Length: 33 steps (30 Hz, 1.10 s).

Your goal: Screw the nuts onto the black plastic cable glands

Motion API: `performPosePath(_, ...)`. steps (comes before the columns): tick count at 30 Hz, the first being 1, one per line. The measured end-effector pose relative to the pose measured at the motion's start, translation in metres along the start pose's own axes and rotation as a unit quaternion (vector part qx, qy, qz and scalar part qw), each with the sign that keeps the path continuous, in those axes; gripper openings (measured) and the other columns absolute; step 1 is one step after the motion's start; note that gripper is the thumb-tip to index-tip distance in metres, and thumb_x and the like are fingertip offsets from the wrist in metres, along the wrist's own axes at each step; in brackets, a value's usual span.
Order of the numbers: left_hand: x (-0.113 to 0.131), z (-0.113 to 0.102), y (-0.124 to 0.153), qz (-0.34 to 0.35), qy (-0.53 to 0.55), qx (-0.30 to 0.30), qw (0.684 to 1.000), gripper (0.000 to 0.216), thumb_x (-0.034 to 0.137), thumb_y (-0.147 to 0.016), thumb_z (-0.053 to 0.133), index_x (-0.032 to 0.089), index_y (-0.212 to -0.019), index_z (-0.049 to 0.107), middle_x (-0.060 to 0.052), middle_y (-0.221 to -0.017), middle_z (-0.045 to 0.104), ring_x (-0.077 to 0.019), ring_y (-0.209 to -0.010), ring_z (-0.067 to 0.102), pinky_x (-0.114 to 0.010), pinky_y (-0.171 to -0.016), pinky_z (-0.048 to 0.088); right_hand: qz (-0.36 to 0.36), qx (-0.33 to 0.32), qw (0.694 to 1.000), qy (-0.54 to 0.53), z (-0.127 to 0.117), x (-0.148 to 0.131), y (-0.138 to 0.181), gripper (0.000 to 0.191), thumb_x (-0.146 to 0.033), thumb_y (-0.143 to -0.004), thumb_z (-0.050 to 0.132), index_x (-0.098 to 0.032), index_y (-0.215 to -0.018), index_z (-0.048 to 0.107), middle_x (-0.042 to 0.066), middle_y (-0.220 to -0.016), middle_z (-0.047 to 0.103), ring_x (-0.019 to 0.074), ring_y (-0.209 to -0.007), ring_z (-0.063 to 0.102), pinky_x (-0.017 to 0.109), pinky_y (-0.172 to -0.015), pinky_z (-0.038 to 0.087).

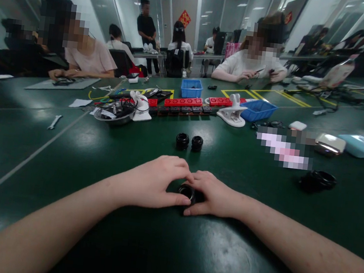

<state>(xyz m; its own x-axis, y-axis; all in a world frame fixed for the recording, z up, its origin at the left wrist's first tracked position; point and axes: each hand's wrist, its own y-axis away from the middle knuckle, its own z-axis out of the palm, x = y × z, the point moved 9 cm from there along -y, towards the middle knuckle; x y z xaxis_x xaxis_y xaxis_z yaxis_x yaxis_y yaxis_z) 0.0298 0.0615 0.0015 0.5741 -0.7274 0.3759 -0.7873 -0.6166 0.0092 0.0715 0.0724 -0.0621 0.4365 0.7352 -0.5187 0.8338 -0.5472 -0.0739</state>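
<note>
Both my hands meet at the middle of the dark green table (68,150). My left hand (155,181) and my right hand (213,195) are curled around a small black round part (187,192) with a shiny ring, fingers and thumbs closed on its sides. Most of the part is hidden by my fingers. Beyond my hands, two similar black round parts (189,142) stand side by side on the table.
A pile of black rings (317,181) lies to the right. Further back are red and black power strips (182,103), two blue bins (191,87), white clamp stands (233,112), a bowl of cables (114,112) and a small wrench (54,121). Other people sit around the table's far side.
</note>
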Motion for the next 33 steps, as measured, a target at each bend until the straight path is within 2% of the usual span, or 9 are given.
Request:
performPosePath(4,0.002,0.01,0.001,0.032,0.071,-0.062,0.995,0.03,0.014,-0.08,0.059,0.022,-0.109,0.055,-0.003,-0.112,0.053,-0.0146,-0.105,0.05,-0.027,-0.092,0.037,0.0,0.003,1.0,-0.004,0.0,0.0,0.0,0.042,-0.046,-0.066,0.069,-0.019,-0.097,0.061,0.004,-0.091,0.058,0.0189,-0.086,0.051,0.033,-0.077,0.036)
performPosePath(10,-0.002,0.014,-0.001,-0.01,0.058,-0.068,0.996,0.027,0.016,-0.079,0.062,0.021,-0.105,0.058,-0.002,-0.102,0.055,-0.0149,-0.096,0.053,-0.026,-0.085,0.04,0.002,-0.003,1.0,0.0,0.002,0.001,0.0,0.042,-0.045,-0.067,0.069,-0.018,-0.097,0.061,0.004,-0.089,0.058,0.0186,-0.084,0.051,0.033,-0.076,0.036)
performPosePath(16,-0.005,0.015,-0.002,-0.091,-0.061,-0.037,0.993,0.025,0.034,-0.075,0.065,0.015,-0.089,0.06,-0.003,-0.086,0.058,-0.0192,-0.079,0.056,-0.028,-0.069,0.044,0.004,-0.004,1.0,0.005,0.002,0.0,0.0,0.05,-0.048,-0.067,0.067,-0.016,-0.105,0.058,0.005,-0.089,0.058,0.0191,-0.083,0.051,0.033,-0.076,0.035)
performPosePath(21,0.002,0.021,-0.002,-0.142,-0.214,0.007,0.966,0.038,0.047,-0.076,0.059,0.009,-0.08,0.06,-0.008,-0.074,0.06,-0.0244,-0.071,0.057,-0.036,-0.067,0.043,0.007,-0.005,1.0,0.015,0.003,0.0,-0.002,0.043,-0.048,-0.067,0.067,-0.014,-0.092,0.061,0.005,-0.084,0.057,0.0174,-0.077,0.049,0.031,-0.072,0.035)
performPosePath(24,0.005,0.024,-0.002,-0.15,-0.244,0.035,0.957,0.038,0.047,-0.079,0.055,0.009,-0.078,0.059,-0.008,-0.071,0.06,-0.0245,-0.07,0.058,-0.038,-0.067,0.043,0.011,-0.005,1.0,0.023,0.002,0.0,-0.002,0.038,-0.046,-0.068,0.067,-0.013,-0.086,0.061,0.005,-0.082,0.057,0.017,-0.075,0.049,0.031,-0.071,0.035)
performPosePath(27,0.002,0.023,-0.001,-0.155,-0.236,0.051,0.958,0.041,0.05,-0.078,0.054,0.01,-0.077,0.059,-0.008,-0.07,0.06,-0.0244,-0.069,0.058,-0.039,-0.068,0.043,0.013,-0.003,1.0,0.023,0.002,0.0,-0.001,0.04,-0.045,-0.068,0.067,-0.014,-0.091,0.06,0.005,-0.084,0.057,0.0175,-0.077,0.049,0.032,-0.072,0.035)
performPosePath(30,0.002,0.018,-0.001,-0.13,-0.222,0.062,0.964,0.043,0.053,-0.078,0.053,0.011,-0.08,0.06,-0.009,-0.076,0.061,-0.0258,-0.076,0.057,-0.043,-0.074,0.043,0.006,0.004,1.0,0.011,0.002,0.001,-0.001,0.044,-0.047,-0.068,0.067,-0.015,-0.097,0.06,0.005,-0.086,0.058,0.018,-0.079,0.05,0.033,-0.074,0.036)
performPosePath(33,0.013,0.006,0.001,-0.063,-0.173,0.094,0.978,0.036,0.047,-0.081,0.053,0.013,-0.093,0.06,-0.011,-0.102,0.059,-0.027,-0.1,0.052,-0.048,-0.094,0.031,-0.01,0.016,1.0,-0.008,0.002,0.001,-0.001,0.041,-0.048,-0.069,0.066,-0.016,-0.095,0.061,0.005,-0.087,0.058,0.0183,-0.081,0.051,0.033,-0.075,0.036)
